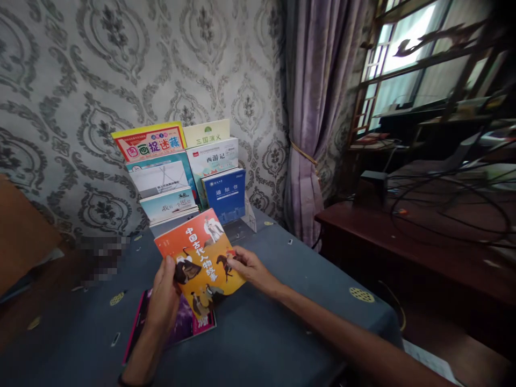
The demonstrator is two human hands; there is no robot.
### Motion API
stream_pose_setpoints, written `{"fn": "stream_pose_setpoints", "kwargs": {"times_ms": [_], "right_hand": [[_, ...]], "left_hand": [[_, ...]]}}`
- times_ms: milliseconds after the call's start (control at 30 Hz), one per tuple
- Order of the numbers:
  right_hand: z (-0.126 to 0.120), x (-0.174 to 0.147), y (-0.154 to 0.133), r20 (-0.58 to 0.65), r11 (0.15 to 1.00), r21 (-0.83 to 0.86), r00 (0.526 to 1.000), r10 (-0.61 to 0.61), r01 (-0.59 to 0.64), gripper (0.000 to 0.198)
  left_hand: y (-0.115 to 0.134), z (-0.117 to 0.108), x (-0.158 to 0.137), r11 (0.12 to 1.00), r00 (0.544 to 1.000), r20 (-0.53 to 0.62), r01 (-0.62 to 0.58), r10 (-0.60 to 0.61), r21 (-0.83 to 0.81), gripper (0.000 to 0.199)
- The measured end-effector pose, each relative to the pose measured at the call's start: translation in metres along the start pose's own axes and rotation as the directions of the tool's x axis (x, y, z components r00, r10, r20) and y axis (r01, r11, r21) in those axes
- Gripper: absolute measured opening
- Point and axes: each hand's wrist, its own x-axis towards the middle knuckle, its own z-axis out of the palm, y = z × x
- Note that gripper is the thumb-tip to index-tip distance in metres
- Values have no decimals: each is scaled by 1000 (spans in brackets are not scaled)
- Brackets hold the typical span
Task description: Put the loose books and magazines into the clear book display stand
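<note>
An orange and yellow book [203, 258] with painted figures and a horse on its cover is tilted up above the table. My left hand [164, 290] grips its left edge, thumb on the cover. At the right edge my right hand [252, 269] pinches the same book. Beneath it, a purple and pink book [183, 322] lies on the tablecloth, partly covered by the held book and my left arm. Just behind, a tiered clear stand [250, 215] bears several upright books, among them a blue book [224, 196] at the front right and a light blue book [169, 206] at the front left.
The table wears a blue-grey cloth [298, 301] with pineapple prints. Patterned wallpaper and a tied purple curtain [308, 118] rise behind it. A dark red desk [363, 226] with loose black cables stands to the right. A brown board-like thing [24, 231] is at the far left.
</note>
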Motion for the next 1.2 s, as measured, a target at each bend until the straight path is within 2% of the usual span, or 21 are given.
{"fn": "stream_pose_setpoints", "kwargs": {"times_ms": [67,133,233,333,400,500,633,767,967,1067,1200], "right_hand": [[-12,6,-3,-21,999,-25,999,-42,42,45],[-25,11,-7,-35,993,-71,995,-95,92,44],[-45,17,-16,-54,978,-157,987,-150,140,45],[-62,19,-23,-50,946,-279,982,-184,163,46],[-71,19,-25,-45,917,-358,978,-205,176,47],[-82,24,-32,-62,885,-427,970,-235,187,46],[-91,37,-54,-76,860,-476,966,-247,183,40],[-95,55,-80,-63,835,-502,953,-298,227,37],[-101,79,-106,-6,739,-571,898,-441,359,40],[-105,87,-109,12,725,-566,883,-470,393,41],[-115,96,-97,29,730,-544,879,-475,413,40]], "left_hand": [[6,4,8,984,995,82,-70,57,164,65],[12,8,17,920,975,189,-174,112,352,64],[20,15,29,733,931,325,-337,167,590,59],[21,26,37,559,905,377,-419,197,715,51],[19,35,40,514,903,381,-426,197,744,49],[18,52,47,505,908,367,-418,203,755,47],[23,73,57,483,894,339,-445,295,754,43],[33,89,65,449,857,288,-478,427,755,38],[46,106,75,333,759,291,-549,582,767,36],[48,112,79,265,734,297,-543,611,797,34],[41,118,84,174,733,312,-504,605,846,28]]}}
